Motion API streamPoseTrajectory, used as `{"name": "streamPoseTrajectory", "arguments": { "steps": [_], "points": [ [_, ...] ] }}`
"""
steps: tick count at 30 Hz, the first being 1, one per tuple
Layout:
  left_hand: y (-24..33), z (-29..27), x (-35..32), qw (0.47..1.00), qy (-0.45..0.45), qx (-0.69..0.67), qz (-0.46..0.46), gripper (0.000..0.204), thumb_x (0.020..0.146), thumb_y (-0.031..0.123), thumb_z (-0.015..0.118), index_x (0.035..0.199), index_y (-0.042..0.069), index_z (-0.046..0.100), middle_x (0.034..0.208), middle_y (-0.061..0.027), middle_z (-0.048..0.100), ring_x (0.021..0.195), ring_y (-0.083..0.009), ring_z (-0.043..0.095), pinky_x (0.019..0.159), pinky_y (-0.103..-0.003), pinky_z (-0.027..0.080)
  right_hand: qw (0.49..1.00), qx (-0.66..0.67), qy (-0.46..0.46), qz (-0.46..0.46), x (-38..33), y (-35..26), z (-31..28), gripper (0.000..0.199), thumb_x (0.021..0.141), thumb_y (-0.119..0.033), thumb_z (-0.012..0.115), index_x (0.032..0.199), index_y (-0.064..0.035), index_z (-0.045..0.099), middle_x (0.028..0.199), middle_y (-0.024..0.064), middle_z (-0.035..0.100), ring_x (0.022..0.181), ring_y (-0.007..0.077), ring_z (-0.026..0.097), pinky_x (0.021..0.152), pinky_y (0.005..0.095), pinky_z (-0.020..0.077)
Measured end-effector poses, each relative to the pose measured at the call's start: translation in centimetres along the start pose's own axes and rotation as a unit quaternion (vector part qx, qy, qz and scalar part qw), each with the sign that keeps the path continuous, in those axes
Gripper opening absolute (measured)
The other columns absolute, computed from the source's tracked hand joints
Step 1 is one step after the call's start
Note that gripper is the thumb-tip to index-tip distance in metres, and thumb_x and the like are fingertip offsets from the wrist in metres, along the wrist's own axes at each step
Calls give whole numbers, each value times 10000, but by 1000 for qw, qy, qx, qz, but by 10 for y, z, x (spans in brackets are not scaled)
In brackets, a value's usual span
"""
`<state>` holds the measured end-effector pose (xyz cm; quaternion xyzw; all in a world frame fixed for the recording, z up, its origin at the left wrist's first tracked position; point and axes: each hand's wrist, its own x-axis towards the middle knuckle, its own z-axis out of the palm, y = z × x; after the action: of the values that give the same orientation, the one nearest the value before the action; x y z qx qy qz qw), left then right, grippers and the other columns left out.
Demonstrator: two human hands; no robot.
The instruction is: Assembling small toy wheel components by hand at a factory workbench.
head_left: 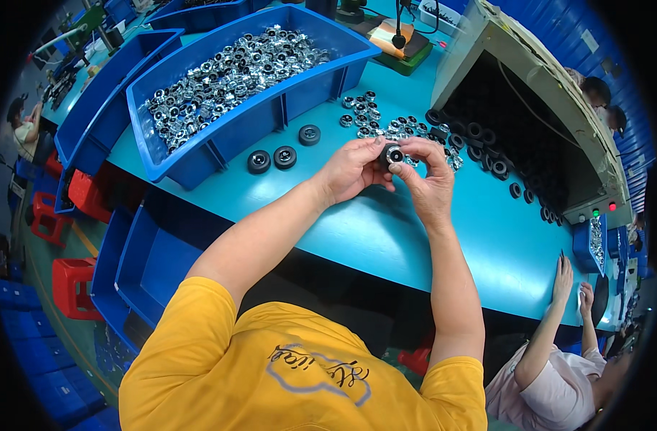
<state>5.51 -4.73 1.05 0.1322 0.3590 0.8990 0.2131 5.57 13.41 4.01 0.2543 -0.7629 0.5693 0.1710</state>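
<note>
Above the teal table I hold a small toy wheel (394, 155), a black tyre with a shiny chrome hub, between both hands. My left hand (348, 171) grips its left side, with the fingertips curled round the tyre. On the other side, the thumb and fingers of my right hand (430, 183) pinch it near the hub. Loose chrome hubs (362, 113) lie just beyond my hands. Three wheels with tyres (285, 157) rest on the table to the left. Black tyres (498, 169) are spread to the right, spilling from a box-like machine.
A big blue bin (217, 136) full of chrome hubs stands at the back left. The machine housing (466, 54) with a dark opening rises at the right. The table (328, 233) ends in front of me. A co-worker's hands (563, 279) are at the right; red stools (75, 287) stand left.
</note>
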Motion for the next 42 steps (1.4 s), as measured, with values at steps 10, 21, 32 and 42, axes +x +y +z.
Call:
{"name": "streamPoseTrajectory", "arguments": {
  "steps": [10, 21, 32, 42],
  "points": [
    [1, 7, -2, 998, 5, 48, 32, 414, 1064, 344, 462, 1277, 2, 558, 1072, -91, 637, 929, -185, 647, 807, -372, 574, 985, 156, -34, 63, -2, 14, 4, 272, 762, -33, 798, 1012, -97, 712, 1206, 53, 611, 1056, 162, 581, 868, 307, 494],
    [-2, 12, 1, 995, 8, 70, 63, 358, 1005, 269, 610, 1277, 44, 549, 1161, -114, 636, 977, -168, 646, 788, -335, 562, 946, 263, -90, 169, -1, 8, -4, 646, 765, -63, 825, 1341, -53, 532, 1276, 63, 532, 1065, 165, 568, 901, 318, 540],
    [-2, -3, 0, 978, 88, 142, 125, 238, 974, 189, 658, 1175, 64, 646, 907, -74, 664, 698, -120, 617, 599, -282, 552, 937, 259, -132, 194, -1, 5, -1, 588, 817, -98, 805, 1336, -20, 541, 1226, 96, 579, 1088, 170, 592, 940, 338, 539],
    [-3, 11, 2, 962, 51, 257, 72, 338, 1035, 261, 564, 1311, 66, 577, 1018, -42, 654, 756, -107, 606, 752, -296, 570, 950, 226, -44, 210, 0, 21, -4, 345, 887, -91, 747, 1199, -33, 611, 1068, 60, 657, 988, 138, 635, 882, 298, 546]
  ]
}}
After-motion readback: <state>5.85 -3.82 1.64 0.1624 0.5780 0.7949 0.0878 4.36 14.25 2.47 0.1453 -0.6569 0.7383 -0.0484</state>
